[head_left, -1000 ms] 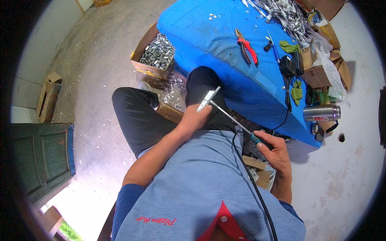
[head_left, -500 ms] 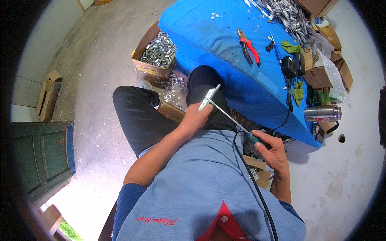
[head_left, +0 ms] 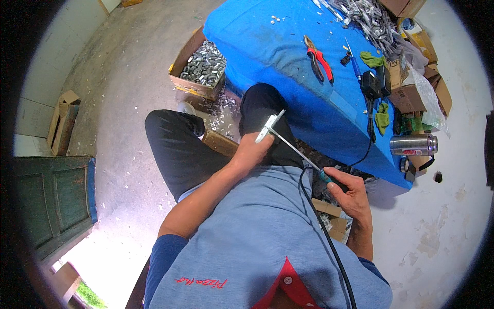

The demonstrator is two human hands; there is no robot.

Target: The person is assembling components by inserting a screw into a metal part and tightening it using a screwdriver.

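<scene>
Screwdriver with a long thin shaft and a teal handle runs slantwise across the seated person's lap, its tip meeting a small white bracket-like piece held up over the right knee. The left hand is closed around the lower end of that white piece, fingers wrapped tight on it. The right hand is clamped on the screwdriver's handle, nearer the body and to the right. A black cable trails down over the grey-blue shirt.

Just beyond the knees stands a table under a blue cloth. On it lie red-handled pliers, a black power adapter, green rags, and at the far right a heap of silvery metal parts. Small brown boxes crowd its right edge, and a steel flask lies on its side just off the near right corner.

On the concrete floor to the left of the table sits an open cardboard box full of the same metal parts, with loose bits scattered near it. A green door stands at the far left.
</scene>
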